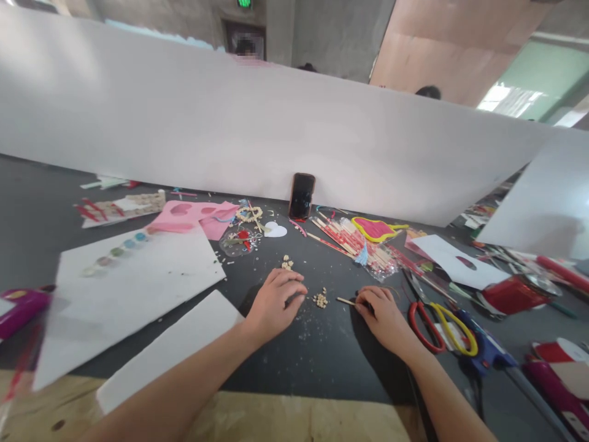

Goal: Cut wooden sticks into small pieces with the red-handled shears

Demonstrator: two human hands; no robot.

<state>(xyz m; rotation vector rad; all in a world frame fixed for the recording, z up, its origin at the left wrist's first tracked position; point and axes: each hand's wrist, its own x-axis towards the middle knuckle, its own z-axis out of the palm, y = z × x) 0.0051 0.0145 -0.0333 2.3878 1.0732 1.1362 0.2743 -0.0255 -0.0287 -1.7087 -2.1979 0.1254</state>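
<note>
My left hand [277,301] rests over the dark tabletop with its fingers curved and a gap between thumb and fingertips; I see nothing in it. Just beyond its knuckles lie some pale small pieces [287,263]. Between my two hands sits a little heap of tan, bead-like bits [320,299]. My right hand [380,314] has its fingertips closed on the end of a short wooden stick [346,301], which points left toward the heap. Red-handled scissors [426,325] lie right beside that hand, next to yellow handles [455,331].
A black phone [302,195] leans on the white partition [257,129]. Wrapped red-and-wood chopsticks [354,242] lie at the back right, near a pink-and-yellow piece [375,229]. White boards [138,294] cover the left. A blue glue gun [483,344] and red ribbon spool [515,294] are on the right.
</note>
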